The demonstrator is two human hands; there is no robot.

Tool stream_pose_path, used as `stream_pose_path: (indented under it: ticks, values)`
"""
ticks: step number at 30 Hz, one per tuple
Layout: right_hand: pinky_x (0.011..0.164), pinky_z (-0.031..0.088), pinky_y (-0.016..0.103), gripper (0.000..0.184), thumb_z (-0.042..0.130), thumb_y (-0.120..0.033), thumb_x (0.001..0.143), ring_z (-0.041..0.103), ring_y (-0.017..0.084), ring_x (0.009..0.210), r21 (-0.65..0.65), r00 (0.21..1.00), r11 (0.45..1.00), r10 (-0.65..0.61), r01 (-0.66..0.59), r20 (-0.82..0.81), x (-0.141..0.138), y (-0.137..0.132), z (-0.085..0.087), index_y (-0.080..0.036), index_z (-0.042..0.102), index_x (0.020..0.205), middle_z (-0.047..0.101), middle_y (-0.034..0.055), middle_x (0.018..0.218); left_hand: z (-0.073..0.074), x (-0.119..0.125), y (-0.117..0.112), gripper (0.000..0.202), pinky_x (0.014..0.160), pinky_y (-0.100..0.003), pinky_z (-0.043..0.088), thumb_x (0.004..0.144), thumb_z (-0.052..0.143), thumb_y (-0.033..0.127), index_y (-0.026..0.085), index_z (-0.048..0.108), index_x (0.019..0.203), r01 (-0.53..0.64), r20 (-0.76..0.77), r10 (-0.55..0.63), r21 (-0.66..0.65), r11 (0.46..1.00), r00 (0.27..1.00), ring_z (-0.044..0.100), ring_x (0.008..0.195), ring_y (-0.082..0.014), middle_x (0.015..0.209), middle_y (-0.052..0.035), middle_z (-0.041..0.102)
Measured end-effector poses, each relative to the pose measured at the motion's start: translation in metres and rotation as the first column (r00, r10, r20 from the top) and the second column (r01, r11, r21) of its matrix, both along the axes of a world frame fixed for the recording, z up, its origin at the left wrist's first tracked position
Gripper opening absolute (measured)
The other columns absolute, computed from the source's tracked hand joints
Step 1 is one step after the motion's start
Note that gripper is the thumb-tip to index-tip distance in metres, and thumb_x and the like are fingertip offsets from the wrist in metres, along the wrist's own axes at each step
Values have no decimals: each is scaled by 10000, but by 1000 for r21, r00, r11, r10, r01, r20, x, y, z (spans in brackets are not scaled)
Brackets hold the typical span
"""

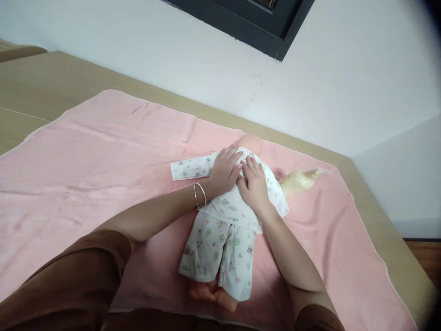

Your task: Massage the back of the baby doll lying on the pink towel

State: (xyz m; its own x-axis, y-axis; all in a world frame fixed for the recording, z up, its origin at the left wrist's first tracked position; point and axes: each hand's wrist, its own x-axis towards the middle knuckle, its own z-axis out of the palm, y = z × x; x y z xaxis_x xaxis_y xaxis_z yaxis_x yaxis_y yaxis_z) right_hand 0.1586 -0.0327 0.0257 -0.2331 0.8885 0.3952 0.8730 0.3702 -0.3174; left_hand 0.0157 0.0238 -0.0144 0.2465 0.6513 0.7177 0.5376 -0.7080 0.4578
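A baby doll (251,143) lies on its back on a pink blanket (103,151), dressed in a white printed shirt (237,202) and matching trousers (220,248). My left hand (225,171) lies on the doll's chest and shoulder, fingers stretched flat over the shirt. My right hand (254,184) rests beside it on the chest, fingers together and curled slightly on the fabric. One empty shirt sleeve (189,168) lies flat to the left. The doll's bare arm (299,180) sticks out to the right, and its bare feet (212,294) show below the trousers.
The blanket covers a light wooden table (41,78) that stands against a white wall (344,92). A dark frame (255,23) hangs on the wall at the top. A silver bangle (200,195) is on my left wrist.
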Motion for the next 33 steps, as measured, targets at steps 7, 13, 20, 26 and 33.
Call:
stream_pose_path:
  ticks: [7,13,20,26,33]
  values:
    - [1214,250,534,453,410,-266,945,333,243,1473,150,993,987,-46,62,-108,8,3,2,-146,545,1361,428,146,1540,1,1,1,465,1202,-503,255,1024,236,373,151,545,1293,3,-10,-3,-40,999,1000,362,1439,-271,1444,-143,519]
    - [1178,226,638,502,438,-296,947,268,353,1489,-88,994,995,-36,45,107,1,-1,7,-145,487,1424,344,170,1583,1,3,1,493,1211,-523,216,1025,221,382,141,556,1294,-15,-49,11,-72,997,999,342,1451,-281,1450,-141,519]
    - [1211,198,567,475,410,-256,945,280,291,1489,22,992,997,-70,68,104,-5,-5,4,-157,516,1398,368,131,1579,-1,1,3,534,1215,-517,212,1023,171,383,131,557,1293,4,-12,-5,-82,997,1000,335,1456,-263,1447,-145,524]
    - [1228,174,534,475,362,-274,973,240,261,1506,-35,992,996,-84,88,92,-6,1,-6,-177,510,1413,378,79,1581,7,4,5,517,1186,-456,292,1016,219,388,138,559,1315,29,-114,-52,-198,980,992,464,1355,-239,1401,-128,573]
    - [1200,210,598,575,304,-289,1007,196,351,1510,-177,944,964,-139,198,300,-24,-20,16,-26,311,1518,253,177,1616,13,1,9,553,1219,-505,210,1017,190,363,127,433,1454,18,-294,-92,-243,970,951,355,1442,-265,1533,-143,431]
